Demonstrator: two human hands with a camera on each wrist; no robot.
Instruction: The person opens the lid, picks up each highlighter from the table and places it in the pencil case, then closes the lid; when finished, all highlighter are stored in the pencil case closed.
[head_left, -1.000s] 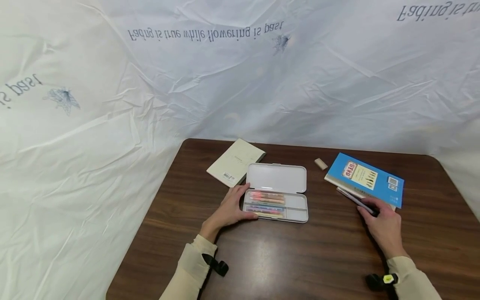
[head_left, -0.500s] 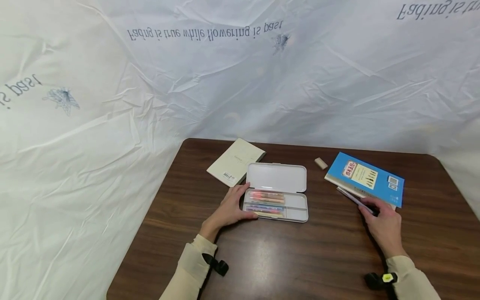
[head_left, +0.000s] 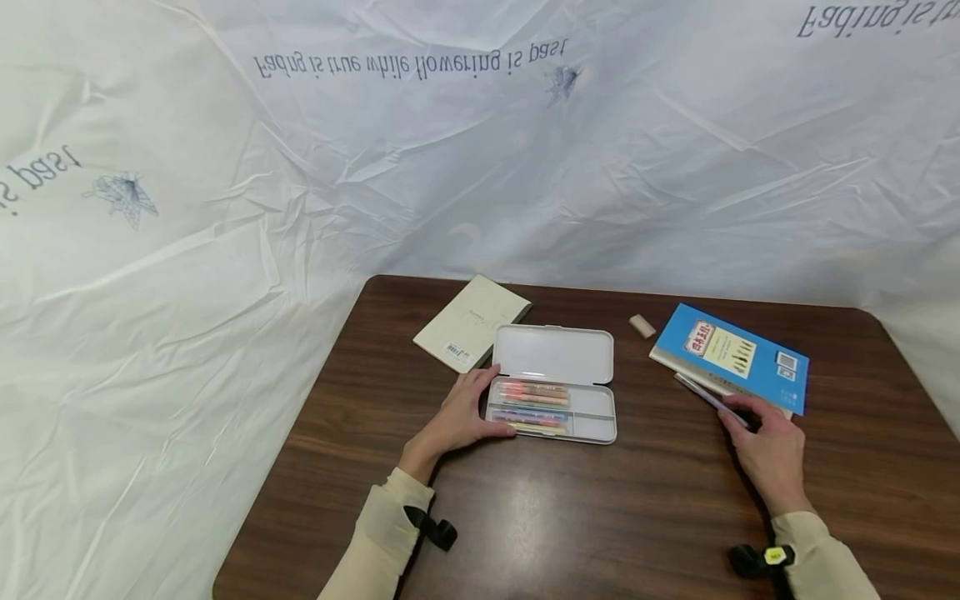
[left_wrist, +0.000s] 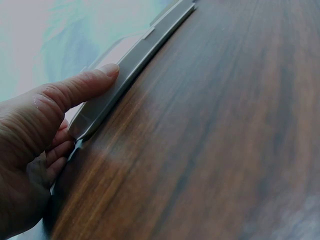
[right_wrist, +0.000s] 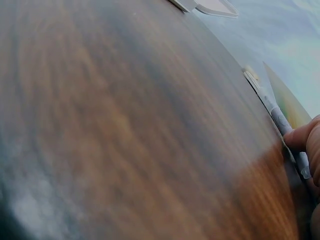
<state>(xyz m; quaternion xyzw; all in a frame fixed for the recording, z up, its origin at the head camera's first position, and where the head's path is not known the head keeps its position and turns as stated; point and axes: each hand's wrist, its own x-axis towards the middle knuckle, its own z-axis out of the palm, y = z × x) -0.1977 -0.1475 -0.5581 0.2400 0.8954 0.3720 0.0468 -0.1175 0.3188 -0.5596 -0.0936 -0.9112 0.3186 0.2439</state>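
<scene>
At the middle of the table an opened white pencil case (head_left: pixel 595 429) has its lid (head_left: pixel 553 354) laid back. Several colourful pens (head_left: pixel 534 396) lie in its two left compartments. My left hand (head_left: pixel 459 418) holds the case's left end; in the left wrist view the thumb (left_wrist: pixel 95 82) presses the front wall. Over on the right, my right hand (head_left: pixel 772 450) pinches a slim light-grey pen (head_left: pixel 697 389) beside a blue book (head_left: pixel 772 362). In the right wrist view the pen (right_wrist: pixel 277 117) lies along the table, its near end partly behind the thumb (right_wrist: pixel 300 137).
Behind the case, on the left, lies a cream notebook (head_left: pixel 472 325). A small beige eraser (head_left: pixel 642 327) sits left of the blue book. The brown wooden table (head_left: pixel 600 517) ends at a white printed sheet (head_left: pixel 480 183) hanging behind and at the left.
</scene>
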